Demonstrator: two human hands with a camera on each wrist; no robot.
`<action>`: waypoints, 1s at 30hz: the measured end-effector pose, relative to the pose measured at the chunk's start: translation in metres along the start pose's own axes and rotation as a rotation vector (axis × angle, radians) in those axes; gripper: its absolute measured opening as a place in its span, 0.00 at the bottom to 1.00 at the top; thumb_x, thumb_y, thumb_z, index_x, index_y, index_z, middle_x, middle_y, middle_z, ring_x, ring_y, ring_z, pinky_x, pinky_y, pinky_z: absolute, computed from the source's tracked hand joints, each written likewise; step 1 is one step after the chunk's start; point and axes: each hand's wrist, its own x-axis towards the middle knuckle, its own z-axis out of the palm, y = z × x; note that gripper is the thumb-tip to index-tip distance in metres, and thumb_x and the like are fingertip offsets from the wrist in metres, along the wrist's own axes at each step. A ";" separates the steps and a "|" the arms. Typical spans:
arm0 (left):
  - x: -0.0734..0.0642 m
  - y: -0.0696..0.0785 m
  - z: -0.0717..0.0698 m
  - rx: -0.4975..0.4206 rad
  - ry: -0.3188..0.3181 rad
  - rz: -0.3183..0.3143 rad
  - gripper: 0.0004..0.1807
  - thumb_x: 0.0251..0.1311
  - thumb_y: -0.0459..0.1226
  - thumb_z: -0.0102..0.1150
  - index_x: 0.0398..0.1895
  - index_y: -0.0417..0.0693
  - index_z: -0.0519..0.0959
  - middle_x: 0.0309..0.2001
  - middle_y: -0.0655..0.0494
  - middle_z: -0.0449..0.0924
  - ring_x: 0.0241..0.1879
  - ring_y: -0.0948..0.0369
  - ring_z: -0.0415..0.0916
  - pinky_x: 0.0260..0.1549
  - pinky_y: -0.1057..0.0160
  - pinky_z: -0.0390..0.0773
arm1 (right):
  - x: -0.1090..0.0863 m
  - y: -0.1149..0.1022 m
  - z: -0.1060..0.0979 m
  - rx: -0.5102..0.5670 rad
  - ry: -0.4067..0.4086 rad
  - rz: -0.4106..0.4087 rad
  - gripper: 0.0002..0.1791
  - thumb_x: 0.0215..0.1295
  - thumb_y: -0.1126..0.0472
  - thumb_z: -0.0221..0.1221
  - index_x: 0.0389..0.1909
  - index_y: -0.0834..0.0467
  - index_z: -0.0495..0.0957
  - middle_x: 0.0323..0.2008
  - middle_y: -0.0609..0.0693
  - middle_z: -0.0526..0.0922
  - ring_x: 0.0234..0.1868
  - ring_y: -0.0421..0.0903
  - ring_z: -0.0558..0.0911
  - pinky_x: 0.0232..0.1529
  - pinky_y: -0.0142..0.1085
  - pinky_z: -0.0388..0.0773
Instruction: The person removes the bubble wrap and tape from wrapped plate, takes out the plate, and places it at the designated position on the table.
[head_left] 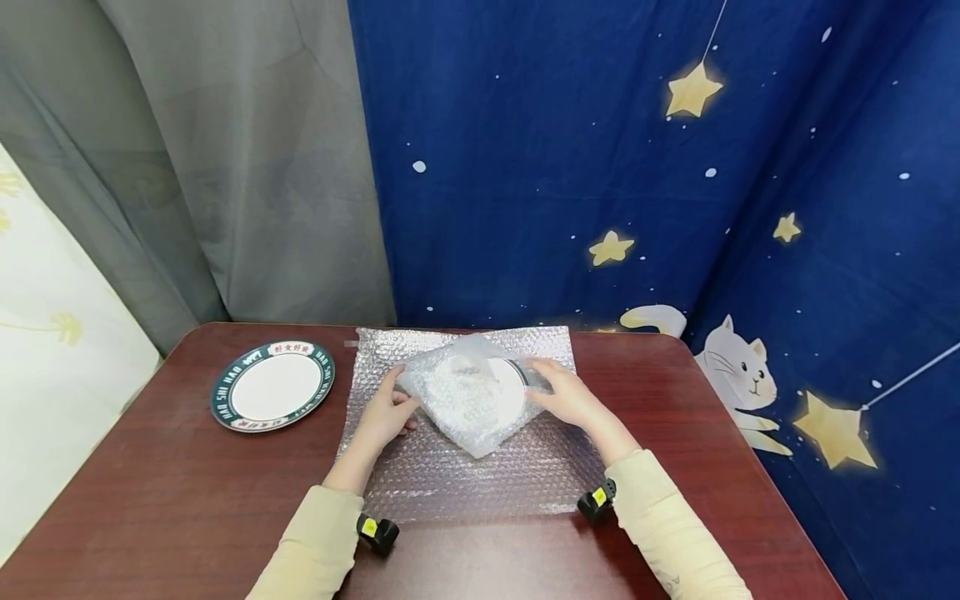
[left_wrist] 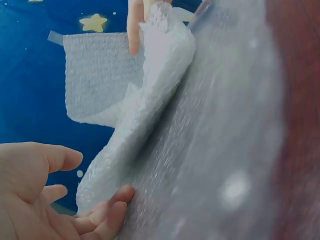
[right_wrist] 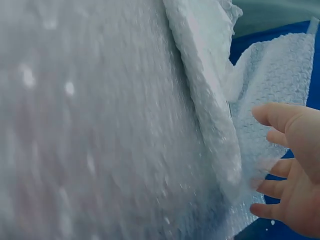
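A plate (head_left: 512,390) lies partly folded into bubble wrap near the middle of the table; part of its white centre and dark rim shows at the right. Beneath it spreads the flat bubble wrap sheet (head_left: 480,492). My left hand (head_left: 384,417) is at the bundle's left side, its fingertips against the wrap and the thumb held apart in the left wrist view. At the opposite side is my right hand (head_left: 564,393), fingers spread and nearly straight along the edge of the wrapped bundle (right_wrist: 215,130). Neither hand pinches the wrap.
Another plate (head_left: 275,386), white with a green patterned rim, sits at the table's back left. The dark red table (head_left: 660,417) reaches back to grey and blue curtains (head_left: 525,167). A strip of tape (left_wrist: 56,37) shows on a wrap corner.
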 end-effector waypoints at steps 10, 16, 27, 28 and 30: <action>0.011 -0.004 -0.007 0.035 -0.090 -0.027 0.34 0.69 0.39 0.51 0.74 0.44 0.52 0.37 0.42 0.74 0.20 0.57 0.78 0.19 0.61 0.79 | 0.000 0.017 -0.010 0.019 -0.090 0.084 0.34 0.69 0.54 0.55 0.71 0.64 0.58 0.69 0.62 0.61 0.69 0.59 0.59 0.67 0.53 0.56; 0.013 -0.002 -0.011 0.029 -0.135 -0.052 0.34 0.70 0.41 0.48 0.75 0.43 0.49 0.41 0.38 0.73 0.20 0.56 0.79 0.19 0.60 0.80 | 0.000 0.025 -0.010 0.046 -0.070 0.111 0.32 0.70 0.56 0.53 0.70 0.66 0.59 0.68 0.64 0.62 0.67 0.60 0.62 0.65 0.53 0.59; 0.016 -0.004 -0.016 0.013 -0.135 -0.095 0.30 0.72 0.42 0.45 0.73 0.44 0.54 0.47 0.34 0.74 0.21 0.54 0.80 0.19 0.62 0.81 | 0.005 0.034 -0.008 0.016 -0.027 0.145 0.27 0.72 0.57 0.51 0.66 0.68 0.64 0.55 0.66 0.73 0.50 0.57 0.75 0.53 0.54 0.70; 0.017 -0.004 -0.016 0.016 -0.134 -0.098 0.29 0.72 0.43 0.44 0.73 0.44 0.54 0.46 0.34 0.74 0.21 0.55 0.80 0.19 0.62 0.81 | 0.005 0.033 -0.008 0.015 -0.028 0.151 0.27 0.72 0.57 0.51 0.66 0.68 0.64 0.55 0.66 0.73 0.50 0.57 0.75 0.54 0.54 0.70; 0.018 -0.005 -0.018 0.017 -0.132 -0.101 0.28 0.73 0.43 0.44 0.72 0.44 0.55 0.46 0.34 0.74 0.21 0.55 0.80 0.19 0.62 0.81 | 0.005 0.034 -0.008 0.010 -0.032 0.157 0.27 0.72 0.57 0.50 0.66 0.68 0.64 0.56 0.66 0.73 0.52 0.58 0.74 0.54 0.54 0.69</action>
